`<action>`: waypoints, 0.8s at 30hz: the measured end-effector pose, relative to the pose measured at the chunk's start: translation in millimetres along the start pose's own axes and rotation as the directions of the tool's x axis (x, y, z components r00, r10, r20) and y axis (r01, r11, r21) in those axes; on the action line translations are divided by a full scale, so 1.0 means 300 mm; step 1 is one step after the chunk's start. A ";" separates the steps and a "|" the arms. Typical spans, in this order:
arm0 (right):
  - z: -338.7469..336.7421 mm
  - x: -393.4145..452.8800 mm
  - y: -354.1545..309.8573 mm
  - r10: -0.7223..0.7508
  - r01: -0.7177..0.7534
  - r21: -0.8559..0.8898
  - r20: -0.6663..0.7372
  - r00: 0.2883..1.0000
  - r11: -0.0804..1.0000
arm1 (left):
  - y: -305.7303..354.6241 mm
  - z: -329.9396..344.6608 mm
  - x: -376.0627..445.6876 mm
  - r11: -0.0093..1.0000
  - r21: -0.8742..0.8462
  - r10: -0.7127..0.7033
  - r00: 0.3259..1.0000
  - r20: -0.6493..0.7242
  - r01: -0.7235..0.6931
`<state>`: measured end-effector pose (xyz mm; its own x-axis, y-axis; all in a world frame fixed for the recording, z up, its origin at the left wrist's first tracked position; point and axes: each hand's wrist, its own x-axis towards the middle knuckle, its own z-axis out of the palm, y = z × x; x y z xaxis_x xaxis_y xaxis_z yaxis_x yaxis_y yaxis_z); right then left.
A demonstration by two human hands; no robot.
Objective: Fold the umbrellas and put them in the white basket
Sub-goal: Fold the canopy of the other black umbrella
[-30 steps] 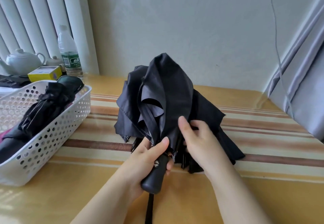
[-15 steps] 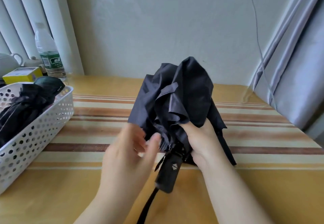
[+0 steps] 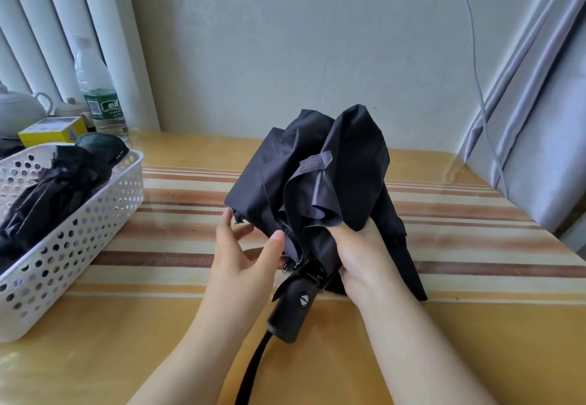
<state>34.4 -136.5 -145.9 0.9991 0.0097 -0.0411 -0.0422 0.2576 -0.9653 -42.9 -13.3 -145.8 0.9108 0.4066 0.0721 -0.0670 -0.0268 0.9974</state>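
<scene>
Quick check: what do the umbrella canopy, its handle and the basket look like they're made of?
Canopy: thin matte woven fabric, likely nylon or polyester; it creases in soft folds. Handle: black matte hard plastic, possibly rubberised. White basket: glossy moulded plastic, with punched round holes.

At your far left stand a clear plastic water bottle (image 3: 100,100), a white ceramic teapot (image 3: 19,112) and a yellow cardboard box (image 3: 52,132).

Soft, even daylight fills the scene, brightest at the white vertical blinds (image 3: 63,34) on the left. The glossy yellow striped tabletop (image 3: 475,325) carries pale glare. Shadows are faint. Wide-angle bending curves the edges; detail is slightly soft.
</scene>
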 end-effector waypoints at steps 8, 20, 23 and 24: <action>0.006 -0.025 -0.003 -0.026 0.026 -0.124 0.004 1.000 0.992 | -0.018 0.018 -0.020 0.983 0.167 -0.115 0.965 0.236 0.076; 0.014 -0.045 -0.023 0.005 0.122 -0.475 0.257 0.966 0.871 | -0.019 0.008 -0.022 0.939 0.317 0.039 0.958 0.284 -0.132; -0.019 -0.040 -0.045 0.136 0.082 -0.613 0.301 0.944 0.786 | -0.003 -0.011 -0.011 0.970 0.229 0.028 0.970 0.242 -0.085; -0.025 -0.040 -0.047 0.172 0.056 -0.638 0.289 0.942 0.768 | 0.003 -0.015 -0.008 0.974 0.215 0.018 0.971 0.238 -0.071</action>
<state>22.9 -147.5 -133.6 0.9340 0.3327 -0.1303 0.0224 -0.4185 -0.9079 -47.1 -10.3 -145.0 0.9802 0.1769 0.0886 -0.0421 -0.2514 0.9670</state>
